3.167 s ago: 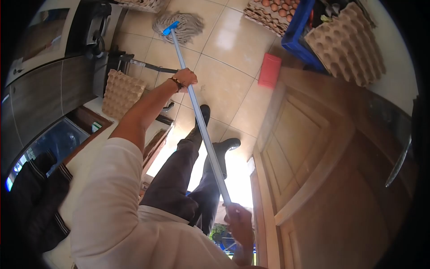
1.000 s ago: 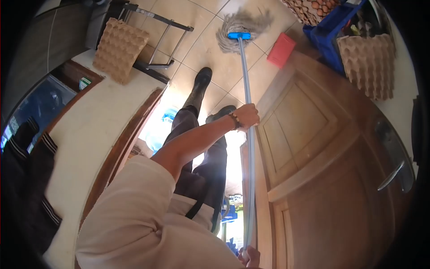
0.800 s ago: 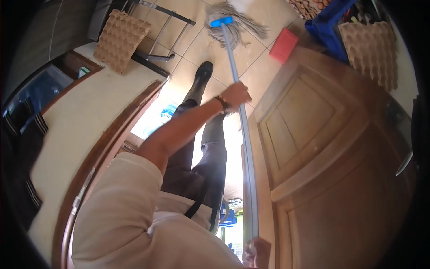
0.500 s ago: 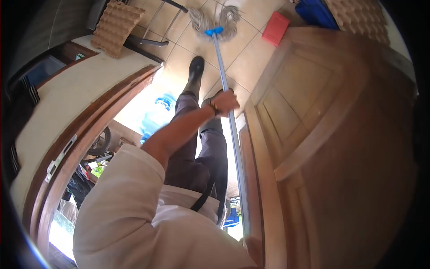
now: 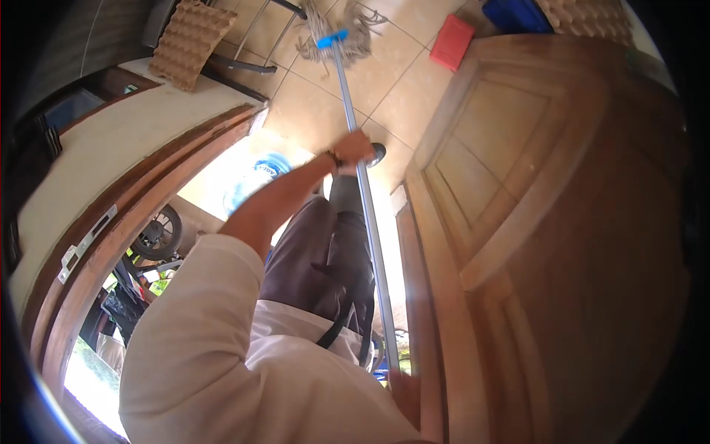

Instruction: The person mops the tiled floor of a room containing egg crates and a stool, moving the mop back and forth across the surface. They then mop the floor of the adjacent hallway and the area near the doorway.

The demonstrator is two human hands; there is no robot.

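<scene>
My left hand (image 5: 356, 148) is wrapped round the middle of a grey mop handle (image 5: 345, 92), with a dark band on the wrist. At the handle's near end, by the door edge, my right hand (image 5: 403, 391) is closed on the pole, blurred and partly hidden. The mop head (image 5: 358, 43), with pale strings and a blue clamp (image 5: 332, 39), lies spread on the tiled floor (image 5: 399, 96) at the top of the view. A dark boot (image 5: 378, 154) shows just beyond my left hand.
A wooden door (image 5: 503, 140) stands at the right and a door frame (image 5: 140, 200) at the left. A clear blue-labelled bottle (image 5: 259, 177) is beside my legs. Farther off are a red object (image 5: 452, 43), a blue object (image 5: 518, 15), egg trays (image 5: 194, 41) and chair legs (image 5: 251, 37).
The mop head has moved left and farther away, its strings shifting. My left hand has moved slightly left and up with the handle. One boot has gone out of sight.
</scene>
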